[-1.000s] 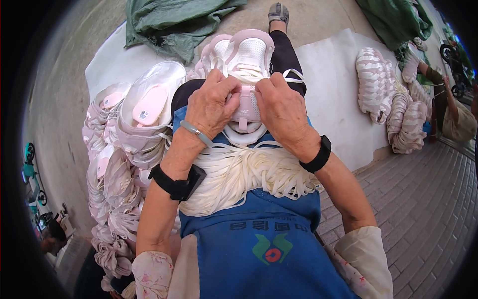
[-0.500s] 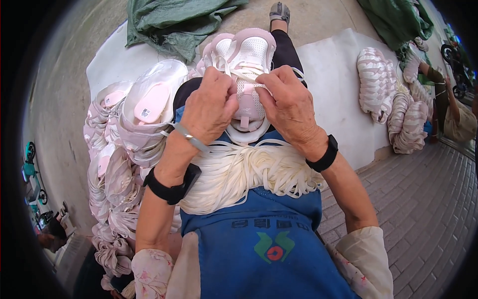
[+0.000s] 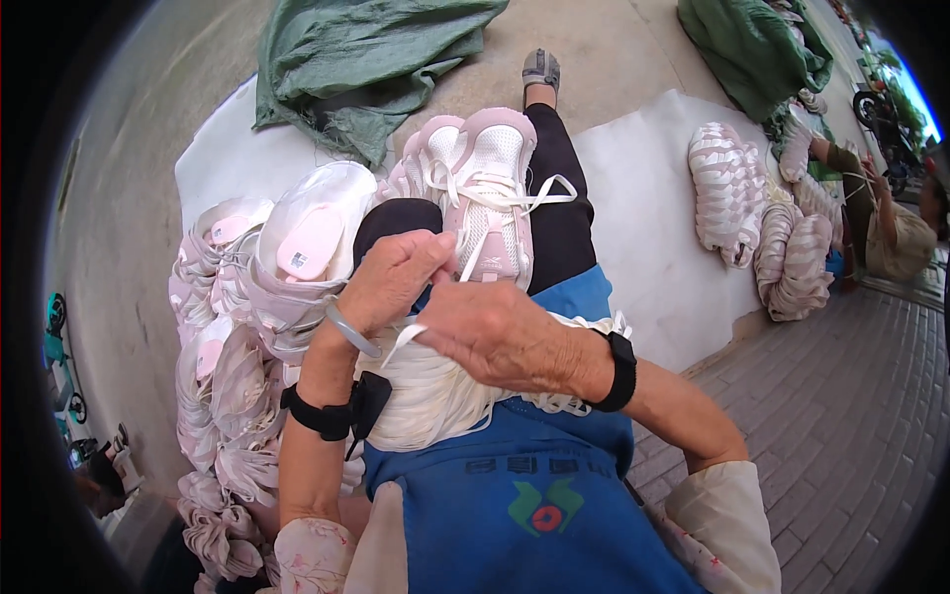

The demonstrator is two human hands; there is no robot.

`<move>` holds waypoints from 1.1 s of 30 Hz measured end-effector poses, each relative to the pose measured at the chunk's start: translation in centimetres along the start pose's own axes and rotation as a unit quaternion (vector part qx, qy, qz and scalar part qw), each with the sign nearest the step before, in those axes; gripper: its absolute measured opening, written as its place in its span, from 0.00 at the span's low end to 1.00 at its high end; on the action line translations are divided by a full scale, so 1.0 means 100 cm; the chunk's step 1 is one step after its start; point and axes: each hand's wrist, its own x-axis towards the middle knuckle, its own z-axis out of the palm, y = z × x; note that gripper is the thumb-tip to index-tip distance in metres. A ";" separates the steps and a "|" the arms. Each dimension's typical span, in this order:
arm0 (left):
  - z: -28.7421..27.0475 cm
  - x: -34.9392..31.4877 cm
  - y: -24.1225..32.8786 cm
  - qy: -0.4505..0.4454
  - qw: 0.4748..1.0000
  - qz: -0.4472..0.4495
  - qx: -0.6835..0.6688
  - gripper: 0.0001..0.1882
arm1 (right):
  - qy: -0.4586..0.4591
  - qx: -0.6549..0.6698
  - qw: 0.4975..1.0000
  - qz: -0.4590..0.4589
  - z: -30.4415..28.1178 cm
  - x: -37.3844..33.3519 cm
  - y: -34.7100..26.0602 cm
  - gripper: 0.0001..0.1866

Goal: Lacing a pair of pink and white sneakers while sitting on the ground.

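Note:
A pink and white sneaker upper [image 3: 501, 148] lies on my lap between my knees, its toe pointing away from me. White lacing crosses its eyelets, and one loose end hangs out to the right. My right hand [image 3: 500, 332] has crossed in front of the shoe and is closed on a white shoelace [image 3: 404, 342]; a strand runs down from the upper to this hand. Just left of the tongue is my left hand [image 3: 398, 277], fingers pinched together; what they hold is hidden. Below both hands a thick bundle of loose cream laces [image 3: 421, 401] rests on my blue apron [image 3: 475, 535].
Stacked pink and white uppers [image 3: 233, 366] crowd my left side. More uppers [image 3: 732, 193] are piled on the white sheet [image 3: 648, 238] at right. Green sacking [image 3: 366, 69] lies ahead, and another green sack [image 3: 757, 45] stands far right. Another person [image 3: 896, 238] sits at the right edge.
My right hand has moved down and left from the shoe's right side, pulling a lace. My left hand has dropped slightly. More of the shoe's lacing is now uncovered.

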 end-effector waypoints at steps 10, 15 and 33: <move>0.009 0.000 0.022 0.017 0.983 -0.060 -0.174 0.11 | -0.205 0.169 0.962 -0.063 0.028 0.004 -0.064 0.09; -0.043 -0.068 0.024 -0.032 0.972 0.060 -0.223 0.10 | 0.043 0.053 0.995 0.076 -0.031 -0.015 -0.010 0.08; 0.010 -0.070 0.046 -0.101 0.969 0.168 0.153 0.12 | -0.017 -0.163 0.986 0.023 -0.025 0.008 0.050 0.04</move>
